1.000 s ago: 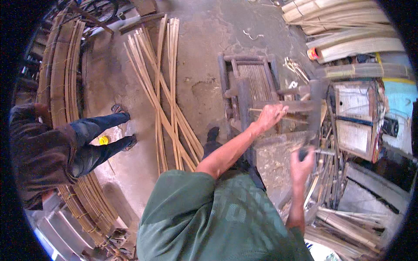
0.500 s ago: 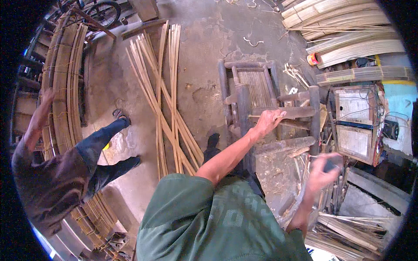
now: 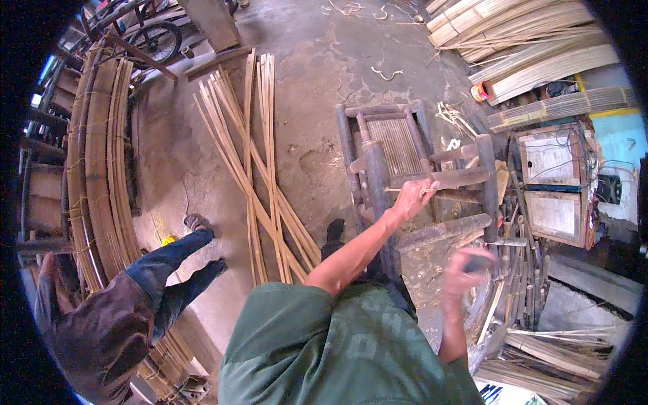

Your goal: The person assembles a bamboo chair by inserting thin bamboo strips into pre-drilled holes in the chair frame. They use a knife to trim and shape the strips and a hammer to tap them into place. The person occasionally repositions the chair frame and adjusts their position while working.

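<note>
A dark, thick-poled bamboo frame [image 3: 442,178], like a chair with a slatted panel [image 3: 391,145], stands in front of me. My left hand [image 3: 413,197] is closed in a pinch on a thin bamboo stick [image 3: 391,190], low over the frame's upper crossbar. The stick's end points left toward an upright post. My right hand [image 3: 464,273], smeared by motion, is to the right of the frame with its fingers curled round a dark object [image 3: 480,263]. What kind of object that is, I cannot make out.
Long bamboo strips [image 3: 266,169] lie crossed on the floor at left. Another person [image 3: 111,324] bends beside bundled slats [image 3: 101,162]. More slat bundles [image 3: 513,34], an orange tin [image 3: 480,92] and a wooden cabinet [image 3: 553,162] line the right side. Dark poles [image 3: 520,283] stand below the cabinet.
My right hand has swung left and slightly down, closer to the frame, with the dark object. My left hand stays on the stick. The other person's arm has drawn down from the slats.
</note>
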### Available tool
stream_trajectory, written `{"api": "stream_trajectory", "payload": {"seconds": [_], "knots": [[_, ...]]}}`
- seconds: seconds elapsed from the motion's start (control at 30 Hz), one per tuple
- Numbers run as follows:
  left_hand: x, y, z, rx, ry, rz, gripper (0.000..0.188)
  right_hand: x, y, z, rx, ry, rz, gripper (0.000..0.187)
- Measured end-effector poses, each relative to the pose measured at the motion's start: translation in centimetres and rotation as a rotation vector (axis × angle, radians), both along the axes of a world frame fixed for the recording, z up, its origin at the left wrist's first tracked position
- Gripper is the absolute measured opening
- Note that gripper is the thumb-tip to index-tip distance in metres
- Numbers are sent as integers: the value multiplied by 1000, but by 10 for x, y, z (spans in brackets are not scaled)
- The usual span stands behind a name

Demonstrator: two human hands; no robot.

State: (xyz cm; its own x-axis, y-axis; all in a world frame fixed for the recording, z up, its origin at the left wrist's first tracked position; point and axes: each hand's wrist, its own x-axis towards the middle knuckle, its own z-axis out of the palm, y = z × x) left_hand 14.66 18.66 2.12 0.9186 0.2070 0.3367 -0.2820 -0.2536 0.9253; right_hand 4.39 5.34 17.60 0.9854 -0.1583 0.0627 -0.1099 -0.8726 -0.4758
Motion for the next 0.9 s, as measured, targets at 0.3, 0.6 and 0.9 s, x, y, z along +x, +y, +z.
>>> {"api": "stream_trajectory", "payload": {"seconds": [0.3,0.6,0.9], "knots": [[-1,6,-1,38,-9,-27,33,-8,8,-6,397,-344,-135,37],[-6,-5,-36,118,-18,-34,32,-26,-17,-36,-97,243,57,33],[-16,23,-31,192,170,-173,24,-30,-30,-84,323,172,-6,42]]}}
